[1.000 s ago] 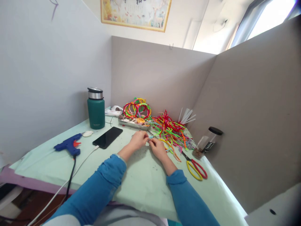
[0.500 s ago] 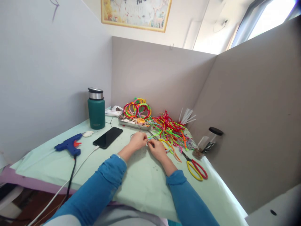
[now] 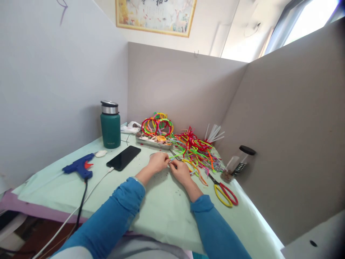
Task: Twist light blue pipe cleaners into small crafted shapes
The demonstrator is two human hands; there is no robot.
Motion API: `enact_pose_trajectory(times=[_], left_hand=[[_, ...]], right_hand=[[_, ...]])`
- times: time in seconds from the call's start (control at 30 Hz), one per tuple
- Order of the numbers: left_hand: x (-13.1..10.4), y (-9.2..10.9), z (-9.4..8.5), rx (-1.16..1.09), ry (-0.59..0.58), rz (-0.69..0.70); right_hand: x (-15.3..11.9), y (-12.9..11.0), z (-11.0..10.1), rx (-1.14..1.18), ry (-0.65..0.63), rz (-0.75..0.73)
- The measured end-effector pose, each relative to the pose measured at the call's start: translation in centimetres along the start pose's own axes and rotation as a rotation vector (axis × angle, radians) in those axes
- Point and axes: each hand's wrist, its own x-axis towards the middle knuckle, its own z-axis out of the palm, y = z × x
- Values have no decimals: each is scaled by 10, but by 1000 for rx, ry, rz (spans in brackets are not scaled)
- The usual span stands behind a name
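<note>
My left hand [image 3: 159,162] and my right hand [image 3: 180,171] meet fingertip to fingertip above the pale green table cover [image 3: 164,208]. Both are closed in a pinch. What lies between the fingers is too small to make out; a bit of light-coloured strip shows there. Just beyond and to the right spreads a tangled pile of coloured fuzzy stems [image 3: 194,145], with some yellow and orange ones close to my right hand. Scissors with red and yellow handles [image 3: 225,194] rest to the right of that hand.
Left of my hands are a black phone [image 3: 124,157] on a white cable, a blue glue gun [image 3: 79,165] and a green bottle [image 3: 110,129]. Behind stands a metal tray [image 3: 153,144] with coloured rings [image 3: 157,126]. A black-lidded jar [image 3: 241,162] is at right, by the partition.
</note>
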Motion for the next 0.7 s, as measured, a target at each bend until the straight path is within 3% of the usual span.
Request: enact_pose_trajectory(times=[0.7], left_hand=[[-1, 3, -4, 3, -27, -61]], right_hand=[[-1, -4, -4, -118, 19, 29]])
